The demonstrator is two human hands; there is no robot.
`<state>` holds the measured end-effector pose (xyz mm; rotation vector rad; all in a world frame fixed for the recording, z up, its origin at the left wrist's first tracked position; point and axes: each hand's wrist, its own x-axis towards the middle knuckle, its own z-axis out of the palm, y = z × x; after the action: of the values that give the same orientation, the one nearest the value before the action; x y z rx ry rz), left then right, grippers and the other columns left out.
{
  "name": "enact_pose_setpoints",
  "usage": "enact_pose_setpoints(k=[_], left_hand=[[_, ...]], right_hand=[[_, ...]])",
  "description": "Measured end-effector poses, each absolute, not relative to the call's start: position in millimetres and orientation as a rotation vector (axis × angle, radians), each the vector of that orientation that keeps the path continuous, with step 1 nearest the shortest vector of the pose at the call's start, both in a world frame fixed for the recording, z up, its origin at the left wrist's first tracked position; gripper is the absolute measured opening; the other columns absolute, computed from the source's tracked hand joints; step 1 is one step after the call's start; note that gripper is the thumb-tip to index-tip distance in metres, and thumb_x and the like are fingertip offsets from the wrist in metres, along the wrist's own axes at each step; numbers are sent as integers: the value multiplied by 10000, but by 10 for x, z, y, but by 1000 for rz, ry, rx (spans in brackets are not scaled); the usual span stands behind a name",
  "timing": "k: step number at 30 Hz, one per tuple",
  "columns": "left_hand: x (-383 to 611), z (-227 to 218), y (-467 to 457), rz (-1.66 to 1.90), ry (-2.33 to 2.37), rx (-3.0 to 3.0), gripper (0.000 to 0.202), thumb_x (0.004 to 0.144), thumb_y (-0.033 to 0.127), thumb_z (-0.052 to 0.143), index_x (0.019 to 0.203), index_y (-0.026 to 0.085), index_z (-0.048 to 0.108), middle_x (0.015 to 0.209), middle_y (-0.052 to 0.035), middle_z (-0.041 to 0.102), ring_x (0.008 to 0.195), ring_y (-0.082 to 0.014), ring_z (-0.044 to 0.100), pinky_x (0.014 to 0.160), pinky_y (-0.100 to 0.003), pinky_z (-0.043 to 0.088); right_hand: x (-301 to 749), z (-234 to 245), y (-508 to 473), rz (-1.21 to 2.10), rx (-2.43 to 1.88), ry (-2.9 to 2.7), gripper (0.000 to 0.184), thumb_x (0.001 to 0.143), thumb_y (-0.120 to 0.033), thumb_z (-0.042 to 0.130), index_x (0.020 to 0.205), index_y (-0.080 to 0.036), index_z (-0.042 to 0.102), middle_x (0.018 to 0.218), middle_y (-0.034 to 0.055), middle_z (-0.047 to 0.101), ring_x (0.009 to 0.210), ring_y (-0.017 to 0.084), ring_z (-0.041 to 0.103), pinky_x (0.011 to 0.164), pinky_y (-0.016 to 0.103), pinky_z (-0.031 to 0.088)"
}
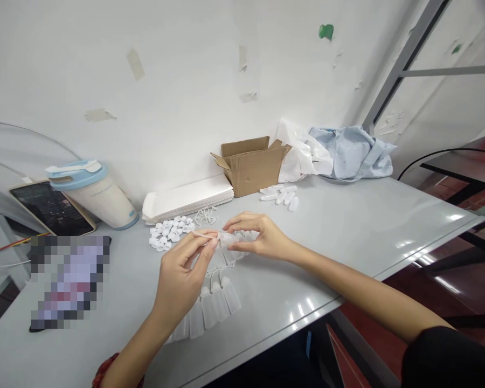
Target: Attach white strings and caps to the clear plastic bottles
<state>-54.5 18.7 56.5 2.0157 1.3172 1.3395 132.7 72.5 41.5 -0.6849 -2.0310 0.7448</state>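
My right hand (255, 236) is closed round a small translucent plastic bottle (229, 238) held above the grey table (347, 226). My left hand (184, 275) pinches a thin white nozzle tip (205, 235) at the bottle's mouth. Just below the hands, several finished little bottles (216, 302) lie in a row. A heap of small white caps (167, 234) sits left of the hands, and loose white tips (206, 214) lie behind them.
An open cardboard box (253, 164) stands by the wall, with several empty bottles (281, 194) in front and white and blue plastic bags (339, 151) to its right. A white paper stack (189, 198), a lidded cup (95, 191) and a phone (52, 207) are at left.
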Motion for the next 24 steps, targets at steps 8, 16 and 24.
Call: enact_pose_setpoints(k=[8, 16, 24], left_hand=[[-566, 525, 218, 1391, 1294, 1993, 79, 828, 221, 622, 766, 216, 672, 908, -20, 651, 920, -168, 606, 763, -263, 505], [-547, 560, 183, 1373, 1344, 1862, 72, 801, 274, 660, 843, 237, 705, 942, 5, 716, 876, -163, 647, 736, -251, 541], [-531, 581, 181, 1365, 1420, 1679, 105, 766, 316, 697, 829, 233, 714, 918, -3, 734, 864, -180, 671, 761, -270, 562]], right_hand=[[1319, 400, 695, 687, -698, -2050, 131, 771, -215, 699, 880, -142, 698, 828, 55, 690, 742, 146, 623, 684, 258, 492], [1323, 389, 693, 627, -653, -2053, 181, 796, -247, 683, 948, -151, 702, 867, 69, 683, 785, 154, 625, 711, 284, 514], [1299, 383, 660, 635, -639, -2029, 154, 783, -247, 698, 899, -146, 693, 837, 59, 677, 752, 140, 600, 639, 256, 496]])
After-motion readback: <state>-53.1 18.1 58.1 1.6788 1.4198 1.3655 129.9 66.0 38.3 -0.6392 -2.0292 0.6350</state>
